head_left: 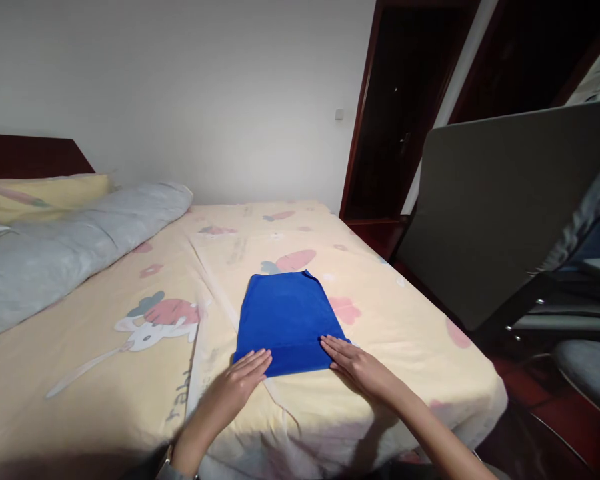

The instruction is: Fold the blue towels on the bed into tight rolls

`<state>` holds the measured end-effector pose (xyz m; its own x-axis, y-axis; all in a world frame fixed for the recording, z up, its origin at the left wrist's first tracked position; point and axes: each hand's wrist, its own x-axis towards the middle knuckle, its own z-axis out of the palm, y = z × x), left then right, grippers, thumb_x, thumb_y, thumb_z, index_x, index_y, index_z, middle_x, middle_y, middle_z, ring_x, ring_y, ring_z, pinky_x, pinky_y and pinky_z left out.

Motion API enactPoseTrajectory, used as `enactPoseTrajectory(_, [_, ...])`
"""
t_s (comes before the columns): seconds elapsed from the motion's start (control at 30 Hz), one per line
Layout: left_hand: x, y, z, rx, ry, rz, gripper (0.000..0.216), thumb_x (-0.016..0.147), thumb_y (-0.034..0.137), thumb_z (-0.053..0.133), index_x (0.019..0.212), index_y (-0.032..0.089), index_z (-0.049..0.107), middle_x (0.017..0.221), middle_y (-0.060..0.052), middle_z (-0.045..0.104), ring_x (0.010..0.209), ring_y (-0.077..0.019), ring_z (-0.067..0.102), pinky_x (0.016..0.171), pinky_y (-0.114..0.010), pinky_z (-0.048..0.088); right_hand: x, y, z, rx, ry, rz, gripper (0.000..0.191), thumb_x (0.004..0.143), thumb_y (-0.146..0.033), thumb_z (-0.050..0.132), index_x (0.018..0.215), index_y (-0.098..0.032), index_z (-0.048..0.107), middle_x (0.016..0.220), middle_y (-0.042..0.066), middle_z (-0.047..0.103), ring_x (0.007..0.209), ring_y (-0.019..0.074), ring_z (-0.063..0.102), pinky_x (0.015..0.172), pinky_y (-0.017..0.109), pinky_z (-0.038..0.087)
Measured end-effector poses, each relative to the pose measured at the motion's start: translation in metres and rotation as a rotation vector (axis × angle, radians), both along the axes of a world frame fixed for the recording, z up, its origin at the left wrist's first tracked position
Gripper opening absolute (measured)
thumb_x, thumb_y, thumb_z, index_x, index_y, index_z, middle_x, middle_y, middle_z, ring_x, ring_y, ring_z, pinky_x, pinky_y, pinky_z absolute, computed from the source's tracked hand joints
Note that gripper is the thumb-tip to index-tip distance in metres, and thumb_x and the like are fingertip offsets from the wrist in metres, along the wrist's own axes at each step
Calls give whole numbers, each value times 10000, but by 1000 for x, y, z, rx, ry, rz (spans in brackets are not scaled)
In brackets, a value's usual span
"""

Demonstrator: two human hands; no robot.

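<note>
A folded blue cloth [287, 317] lies flat on the yellow patterned bed sheet [130, 373], near the bed's foot. My left hand [240, 383] rests palm down with fingers stretched out, its fingertips on the cloth's near left corner. My right hand [353, 363] lies flat too, fingers extended onto the near right corner. Neither hand grips anything.
A rolled grey duvet [70, 247] and a yellow pillow [45, 197] lie at the left near the dark headboard [30, 155]. A grey board [500, 207] leans at the right beside chairs [580, 320]. A dark wooden door frame [365, 120] stands behind the bed.
</note>
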<state>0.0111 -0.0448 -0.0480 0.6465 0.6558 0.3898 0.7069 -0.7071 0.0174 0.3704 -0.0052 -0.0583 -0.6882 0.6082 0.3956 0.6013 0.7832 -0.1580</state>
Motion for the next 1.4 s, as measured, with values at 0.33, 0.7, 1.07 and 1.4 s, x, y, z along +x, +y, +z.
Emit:
enactPoseTrajectory(0.33, [-2, 0, 3, -10, -28, 6, 497, 1042, 256, 483, 1530, 309, 409, 1465, -21, 591, 1330, -181, 579, 1110, -367, 524, 0, -1, 7, 19, 12, 6, 512, 1017, -200, 533, 1521, -194, 442, 1490, 118, 516, 1362, 271, 514, 1125, 440, 483])
enactPoseTrajectory(0.7, [52, 7, 17, 91, 91, -36, 450, 1032, 310, 511, 1454, 155, 510, 1457, -92, 600, 1352, -222, 561, 1121, -417, 515, -64, -8, 9, 172, -28, 89, 477, 1026, -263, 539, 1473, -104, 491, 1460, 154, 541, 1367, 255, 513, 1126, 426, 489])
enactPoseTrajectory(1.07, [3, 7, 4, -39, 18, -33, 441, 1042, 249, 488, 1483, 259, 481, 1487, -29, 572, 1358, -185, 550, 1137, -387, 504, 10, -5, 7, 115, -19, -41, 505, 994, -172, 571, 1491, -166, 484, 1463, 127, 544, 1338, 273, 539, 1106, 441, 501])
enactPoseTrajectory(1.4, [-12, -2, 20, -103, -48, -2, 331, 1022, 227, 524, 1318, 284, 661, 1380, 17, 662, 1250, -193, 647, 1104, -362, 533, 22, -7, 12, 47, 0, -69, 506, 972, -138, 590, 1470, -192, 521, 1447, 116, 562, 1308, 273, 566, 1096, 411, 512])
